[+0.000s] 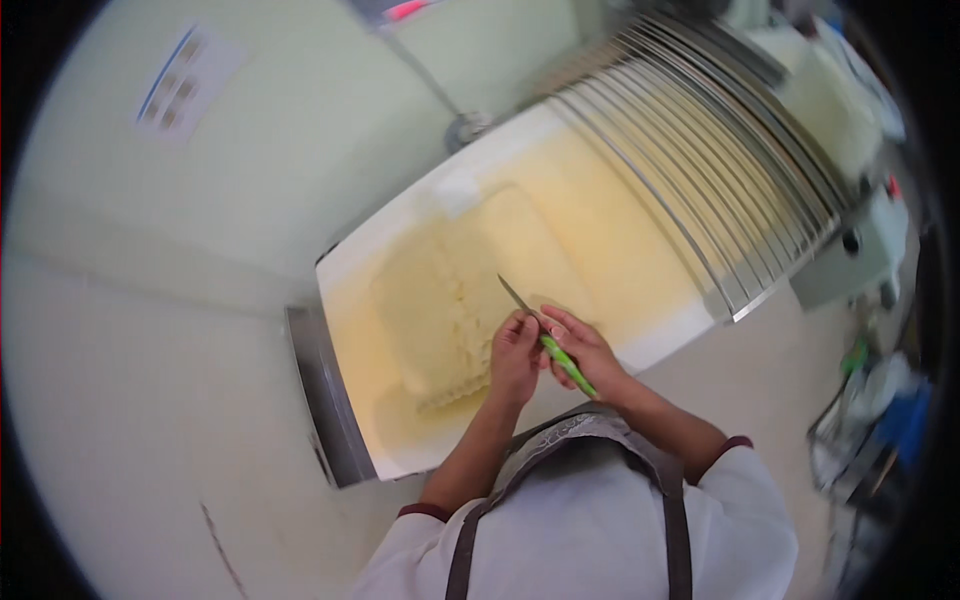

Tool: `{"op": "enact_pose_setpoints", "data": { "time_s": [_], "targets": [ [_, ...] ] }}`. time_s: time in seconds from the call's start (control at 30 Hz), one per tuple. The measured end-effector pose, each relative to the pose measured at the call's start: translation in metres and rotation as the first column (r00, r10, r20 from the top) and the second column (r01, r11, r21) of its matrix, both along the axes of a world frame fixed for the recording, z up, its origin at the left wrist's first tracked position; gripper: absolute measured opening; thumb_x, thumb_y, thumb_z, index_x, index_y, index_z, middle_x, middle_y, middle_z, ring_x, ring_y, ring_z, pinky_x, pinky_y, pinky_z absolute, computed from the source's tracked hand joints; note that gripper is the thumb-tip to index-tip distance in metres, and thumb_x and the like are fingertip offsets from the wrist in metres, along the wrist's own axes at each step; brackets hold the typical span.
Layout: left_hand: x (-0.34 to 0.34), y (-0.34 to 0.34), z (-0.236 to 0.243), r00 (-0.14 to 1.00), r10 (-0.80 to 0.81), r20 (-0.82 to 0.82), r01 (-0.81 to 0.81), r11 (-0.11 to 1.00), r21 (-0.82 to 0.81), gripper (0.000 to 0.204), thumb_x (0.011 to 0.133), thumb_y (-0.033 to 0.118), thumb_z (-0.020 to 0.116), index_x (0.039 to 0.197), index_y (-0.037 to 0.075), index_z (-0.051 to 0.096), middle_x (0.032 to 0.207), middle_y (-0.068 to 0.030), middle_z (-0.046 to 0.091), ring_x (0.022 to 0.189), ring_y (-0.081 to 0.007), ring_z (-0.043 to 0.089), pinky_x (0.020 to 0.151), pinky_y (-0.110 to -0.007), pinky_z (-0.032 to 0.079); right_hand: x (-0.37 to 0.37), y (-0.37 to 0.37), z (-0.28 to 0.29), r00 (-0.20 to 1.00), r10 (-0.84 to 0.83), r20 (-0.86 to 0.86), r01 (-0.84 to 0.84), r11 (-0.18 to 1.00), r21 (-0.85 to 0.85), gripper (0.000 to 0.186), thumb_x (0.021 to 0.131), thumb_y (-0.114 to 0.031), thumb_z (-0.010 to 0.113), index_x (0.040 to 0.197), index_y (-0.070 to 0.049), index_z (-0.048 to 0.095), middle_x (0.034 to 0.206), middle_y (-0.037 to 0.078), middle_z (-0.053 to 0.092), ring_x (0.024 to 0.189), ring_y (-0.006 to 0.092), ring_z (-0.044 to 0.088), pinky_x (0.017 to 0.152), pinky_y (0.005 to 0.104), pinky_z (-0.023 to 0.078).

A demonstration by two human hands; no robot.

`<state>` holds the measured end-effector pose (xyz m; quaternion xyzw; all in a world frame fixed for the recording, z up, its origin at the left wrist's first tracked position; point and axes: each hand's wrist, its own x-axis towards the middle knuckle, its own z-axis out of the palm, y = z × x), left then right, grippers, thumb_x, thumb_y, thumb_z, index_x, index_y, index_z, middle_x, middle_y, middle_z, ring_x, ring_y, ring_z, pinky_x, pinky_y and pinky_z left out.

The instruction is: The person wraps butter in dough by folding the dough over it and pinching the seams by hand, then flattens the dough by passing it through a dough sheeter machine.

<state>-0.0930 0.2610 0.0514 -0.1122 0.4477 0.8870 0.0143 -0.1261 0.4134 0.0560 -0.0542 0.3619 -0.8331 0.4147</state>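
My right hand (585, 355) holds a knife (560, 360) with a green handle, its thin blade angled up toward the left. My left hand (512, 360) is closed, fingertips pinched at the base of the blade. Both hands are over a pale yellow sheet of dough (450, 270) lying on a white board or belt (645, 345) dusted yellow. The dough has a rough line down its middle and a crimped-looking lower edge, partly behind my left hand.
A rack of curved metal bars (690, 160) covers the board's right end, with machinery beyond. A steel side piece (330, 400) borders the left. A paper sheet (185, 80) hangs on the wall (300, 120). Bags and blurred items (880, 440) sit at the far right.
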Motion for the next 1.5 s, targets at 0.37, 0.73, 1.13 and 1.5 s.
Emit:
{"op": "enact_pose_setpoints", "data": {
  "time_s": [0.37, 0.73, 1.13, 1.5],
  "targets": [
    [0.012, -0.345, -0.072, 0.749, 0.659, -0.071, -0.436, 0.410, -0.801, 0.026, 0.092, 0.018, 0.058, 0.113, 0.005, 0.067, 0.082, -0.0062, 0.068, 0.064, -0.0151, 0.062, 0.059, -0.030, 0.051, 0.054, -0.068, -0.003, 0.898, 0.192, -0.396, 0.061, 0.836, 0.546, 0.046, 0.097, -0.015, 0.052, 0.140, -0.002, 0.038, 0.095, 0.013, 0.064, 0.075, 0.0173, 0.063, 0.059, 0.0278, 0.053],
    [-0.003, -0.346, -0.109, 0.838, 0.522, -0.159, -0.450, 0.496, -0.743, 0.032, 0.088, 0.007, 0.062, 0.120, 0.005, 0.064, 0.103, -0.0103, 0.070, 0.092, -0.0160, 0.067, 0.074, -0.028, 0.053, 0.062, -0.102, 0.005, 0.914, -0.011, -0.405, 0.296, 0.701, 0.649, 0.048, 0.096, -0.018, 0.054, 0.138, -0.002, 0.038, 0.091, 0.013, 0.065, 0.073, 0.0169, 0.062, 0.058, 0.0266, 0.051],
    [0.017, -0.340, -0.101, 0.895, 0.442, -0.065, -0.333, 0.564, -0.756, 0.036, 0.089, 0.011, 0.063, 0.125, 0.010, 0.062, 0.073, -0.0001, 0.063, 0.058, -0.0068, 0.050, 0.056, -0.025, 0.045, 0.057, -0.096, 0.004, 0.897, 0.099, -0.431, 0.216, 0.752, 0.622, 0.043, 0.097, -0.015, 0.053, 0.136, -0.001, 0.041, 0.091, 0.012, 0.064, 0.077, 0.0158, 0.062, 0.063, 0.0273, 0.051],
    [0.222, -0.177, -0.091, 0.848, 0.530, 0.011, -0.308, 0.509, -0.804, 0.039, 0.087, 0.010, 0.067, 0.125, 0.014, 0.062, 0.070, 0.0056, 0.055, 0.058, -0.0039, 0.040, 0.055, -0.022, 0.039, 0.050, -0.069, -0.005, 0.830, 0.336, -0.445, -0.027, 0.821, 0.570, 0.041, 0.097, -0.015, 0.054, 0.134, 0.000, 0.044, 0.092, 0.010, 0.065, 0.076, 0.0130, 0.061, 0.062, 0.0242, 0.049]
  ]
}}
